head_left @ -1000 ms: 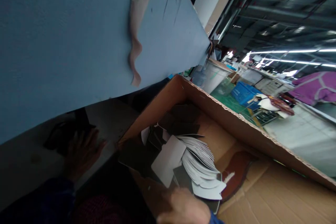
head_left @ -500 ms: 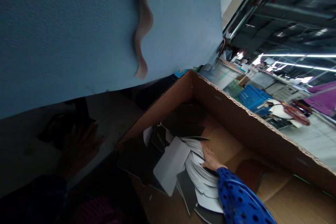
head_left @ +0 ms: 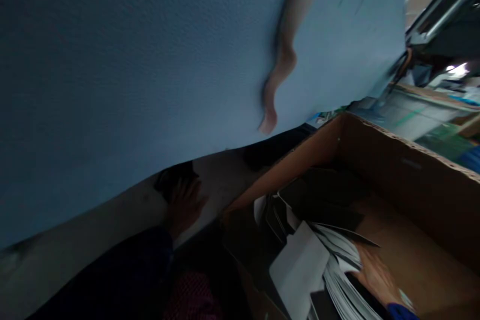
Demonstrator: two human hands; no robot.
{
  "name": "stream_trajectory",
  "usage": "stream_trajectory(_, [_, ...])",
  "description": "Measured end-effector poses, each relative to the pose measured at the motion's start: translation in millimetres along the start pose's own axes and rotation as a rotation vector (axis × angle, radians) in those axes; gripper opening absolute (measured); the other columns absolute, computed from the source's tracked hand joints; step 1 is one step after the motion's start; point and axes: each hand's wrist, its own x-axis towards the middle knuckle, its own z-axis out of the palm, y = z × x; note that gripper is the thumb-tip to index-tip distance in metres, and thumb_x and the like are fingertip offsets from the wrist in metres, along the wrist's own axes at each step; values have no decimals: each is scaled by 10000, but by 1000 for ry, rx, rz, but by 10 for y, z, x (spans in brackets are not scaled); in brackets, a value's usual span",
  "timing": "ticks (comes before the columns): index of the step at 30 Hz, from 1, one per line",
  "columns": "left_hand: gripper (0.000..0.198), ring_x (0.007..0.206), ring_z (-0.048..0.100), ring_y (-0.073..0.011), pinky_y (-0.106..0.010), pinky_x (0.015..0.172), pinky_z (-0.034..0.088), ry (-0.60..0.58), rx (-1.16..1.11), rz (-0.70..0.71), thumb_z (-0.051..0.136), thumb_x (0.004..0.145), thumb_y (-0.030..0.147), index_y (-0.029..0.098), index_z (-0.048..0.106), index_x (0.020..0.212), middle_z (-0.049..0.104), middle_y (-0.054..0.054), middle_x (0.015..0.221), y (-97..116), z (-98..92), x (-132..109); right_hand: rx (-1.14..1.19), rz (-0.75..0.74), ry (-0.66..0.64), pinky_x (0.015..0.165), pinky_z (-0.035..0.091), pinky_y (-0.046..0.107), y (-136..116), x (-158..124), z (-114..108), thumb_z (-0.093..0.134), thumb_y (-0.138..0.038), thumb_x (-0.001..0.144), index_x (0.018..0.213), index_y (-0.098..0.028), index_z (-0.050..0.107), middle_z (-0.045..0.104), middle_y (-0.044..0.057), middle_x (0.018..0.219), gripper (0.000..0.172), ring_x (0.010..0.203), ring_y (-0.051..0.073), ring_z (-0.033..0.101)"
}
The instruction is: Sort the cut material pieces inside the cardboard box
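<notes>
Fanned sheets (head_left: pixel 339 277) — thin, pale, layered; some dark-faced.

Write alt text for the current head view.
The right hand touches a fanned stack of pale sheets inside a cardboard box. Outside the box, the left hand is spread in shadow, near a large blue surface bearing a wavy tan strip.

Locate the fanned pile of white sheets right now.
In the head view, the fanned pile of white sheets lies at lower right inside the cardboard box, with the right hand against its right edge.
</notes>
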Motion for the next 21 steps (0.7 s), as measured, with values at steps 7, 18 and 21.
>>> stream_trajectory(7, [664,1456,192,-386,-611,1165,155,-13,40,-20,312,955,565,156,395,1471,327,-69,1566,69,162,66,-4,95,20,957,418,471,-107,79,29,406,-269,870,1277,-100,511,587,279,1234,452,1093,332,617])
stream_trajectory(18, [745,1439,232,-396,-619,1167,135,79,-46,2,315,930,591,89,363,1479,369,-134,1539,-24,486,186,436,157,32,914,489,434,-690,266,-1290,765,-315,703,1165,-145,573,680,76,1048,529,980,241,638])
stream_trajectory(21, [776,1419,249,-443,-647,1132,181,125,-21,-68,309,928,605,59,361,1477,317,-204,1548,-30,658,282,692,93,118,996,461,428,-1004,358,-1675,819,-368,590,1167,-191,595,689,68,1133,644,1079,276,625])
